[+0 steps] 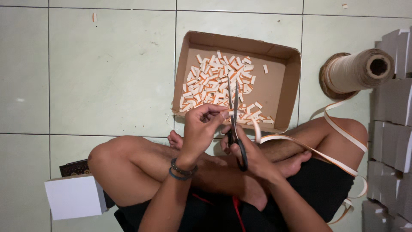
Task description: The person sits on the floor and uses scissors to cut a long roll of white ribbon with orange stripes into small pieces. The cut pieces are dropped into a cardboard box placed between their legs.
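- Floor (107, 77): pale green tiles, grey grout lines.
- White box (75, 196): well left of the tray, beside the knee.
- Left hand (201, 129): fingertips pinching the strip (300, 146) end at the tray's near edge.
- Tray (281, 86): cardboard, holding cut pieces (216, 81).
- Right hand (249, 154): fingers curled through scissors (235, 124), blades parted.
- Spool (356, 71): right of the tray.
- Grey boxes (392, 120): stacked far right.

White box (75, 196) beside knee — grey box stacks (392, 129) at right edge.
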